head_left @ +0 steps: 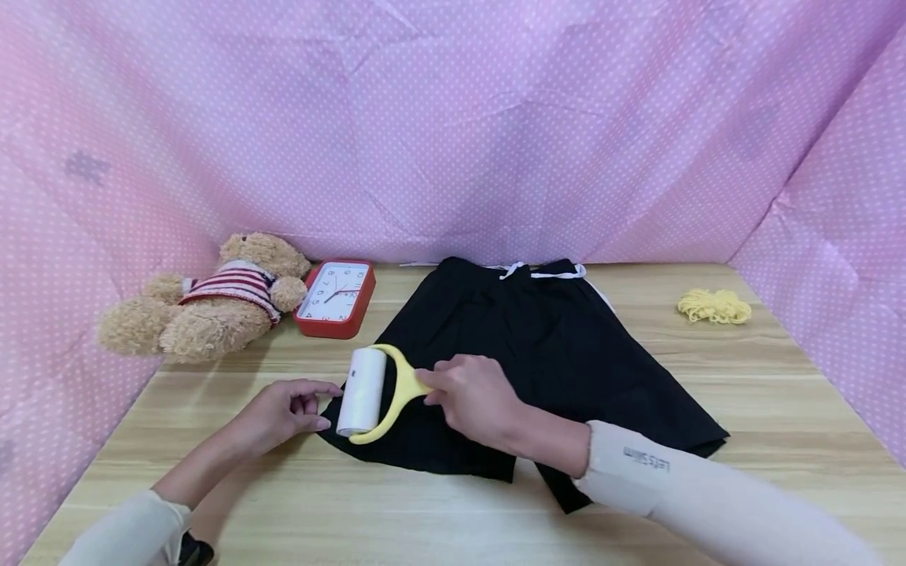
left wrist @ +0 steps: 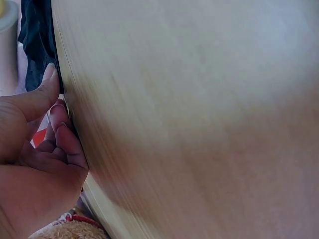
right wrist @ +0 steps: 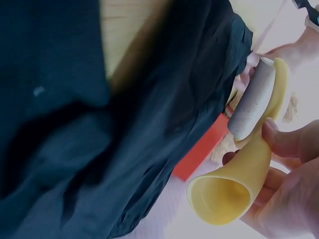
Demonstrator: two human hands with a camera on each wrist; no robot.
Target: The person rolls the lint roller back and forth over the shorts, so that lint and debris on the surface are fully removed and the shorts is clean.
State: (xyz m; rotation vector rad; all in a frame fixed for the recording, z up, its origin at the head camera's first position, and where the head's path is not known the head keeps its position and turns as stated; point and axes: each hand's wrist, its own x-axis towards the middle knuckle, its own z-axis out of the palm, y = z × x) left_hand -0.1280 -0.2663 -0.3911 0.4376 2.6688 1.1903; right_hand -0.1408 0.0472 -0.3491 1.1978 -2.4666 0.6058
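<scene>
Black shorts (head_left: 538, 346) lie spread out, with a white drawstring at the waistband. A lint roller (head_left: 363, 393) with a white roll and a yellow handle is over the lower left leg of the shorts. My right hand (head_left: 484, 399) grips its handle, and the right wrist view shows the hollow yellow handle end (right wrist: 219, 199) beside the fingers. At the leg's left corner, my left hand (head_left: 286, 413) holds the hem by thumb and forefinger, its other fingers curled. The thumb (left wrist: 45, 92) lies against the black cloth in the left wrist view.
A red clock (head_left: 336, 299) lies left of the shorts, beside a teddy bear (head_left: 212, 306) in a striped top. Yellow yarn (head_left: 715, 306) rests at the far right of the wooden table (head_left: 396, 519). Pink dotted cloth (head_left: 453, 134) hangs behind and at both sides.
</scene>
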